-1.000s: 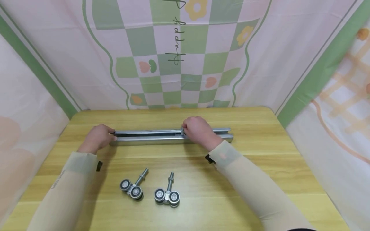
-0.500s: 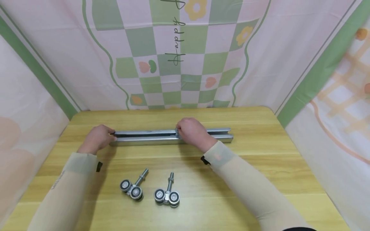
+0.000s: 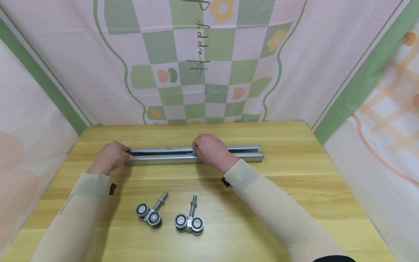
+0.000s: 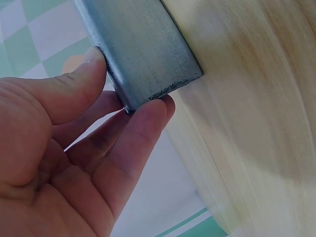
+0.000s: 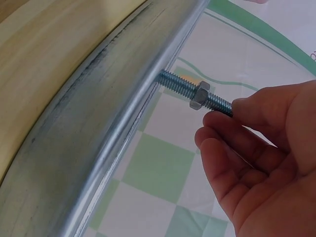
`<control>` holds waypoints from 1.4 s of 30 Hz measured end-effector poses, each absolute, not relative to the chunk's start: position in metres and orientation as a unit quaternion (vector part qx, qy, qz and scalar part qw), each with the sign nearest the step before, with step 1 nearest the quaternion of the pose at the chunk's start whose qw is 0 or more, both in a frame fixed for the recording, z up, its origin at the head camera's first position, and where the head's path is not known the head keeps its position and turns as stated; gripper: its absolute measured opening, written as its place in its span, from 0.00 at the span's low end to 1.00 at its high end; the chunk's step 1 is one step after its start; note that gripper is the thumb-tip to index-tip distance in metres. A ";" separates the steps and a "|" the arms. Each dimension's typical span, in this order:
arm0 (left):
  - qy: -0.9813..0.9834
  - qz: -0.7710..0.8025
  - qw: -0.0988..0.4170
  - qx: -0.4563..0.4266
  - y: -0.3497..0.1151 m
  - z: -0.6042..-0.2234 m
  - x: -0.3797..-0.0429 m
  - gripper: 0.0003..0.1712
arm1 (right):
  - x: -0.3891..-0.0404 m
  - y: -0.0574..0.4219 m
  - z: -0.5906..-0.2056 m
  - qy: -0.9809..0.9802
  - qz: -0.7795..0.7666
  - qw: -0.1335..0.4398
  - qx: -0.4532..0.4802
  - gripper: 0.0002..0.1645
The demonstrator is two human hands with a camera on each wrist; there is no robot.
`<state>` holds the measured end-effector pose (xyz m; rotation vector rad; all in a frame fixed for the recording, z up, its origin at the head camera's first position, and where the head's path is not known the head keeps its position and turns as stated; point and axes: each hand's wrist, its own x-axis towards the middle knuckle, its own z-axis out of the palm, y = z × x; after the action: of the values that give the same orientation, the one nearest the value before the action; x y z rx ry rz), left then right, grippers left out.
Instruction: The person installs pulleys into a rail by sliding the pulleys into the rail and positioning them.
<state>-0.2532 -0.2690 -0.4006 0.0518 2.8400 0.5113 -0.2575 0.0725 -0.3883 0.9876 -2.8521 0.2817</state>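
A silver metal channel rail (image 3: 163,159) lies across the table with its slot facing up. My left hand (image 3: 110,156) grips its left end; in the left wrist view the thumb presses the side of the rail (image 4: 140,49) and the fingers bend round the end. Partway along, my right hand (image 3: 213,152) pinches the tip of a threaded bolt (image 5: 177,85) between thumb and fingers. The bolt carries a hex nut (image 5: 200,96) and stands out of the slot. Whatever the bolt joins inside the rail is hidden.
Two roller trolleys (image 3: 148,214) (image 3: 189,222), each with black-and-silver wheels and a threaded bolt, lie on the wooden table (image 3: 248,225) nearer to me. A patterned cloth (image 3: 222,72) hangs behind the table's far edge, and more cloth flanks both sides.
My right hand has slid left along the rail, with the bolt moving along the slot in its pinch. The left hand, the rail and the loose trolleys have stayed in place.
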 end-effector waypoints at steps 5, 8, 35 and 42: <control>0.977 0.172 0.125 0.022 -0.269 -0.401 -0.253 0.28 | -0.256 0.065 -0.387 -0.940 0.090 0.042 0.325 0.13; 0.977 0.172 0.124 0.023 -0.270 -0.401 -0.253 0.28 | -0.255 0.061 -0.385 -0.941 0.088 0.032 0.327 0.13; 0.977 0.172 0.127 0.023 -0.271 -0.403 -0.253 0.28 | -0.255 0.026 -0.386 -0.941 0.077 -0.019 0.330 0.28; 0.976 0.178 0.123 0.021 -0.271 -0.405 -0.254 0.28 | -0.254 0.017 -0.384 -0.936 0.078 -0.025 0.342 0.29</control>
<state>-0.2540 -0.2711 -0.4050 0.0600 2.8466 0.5192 -0.2544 0.0171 -0.3842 1.0906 -2.9891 0.2488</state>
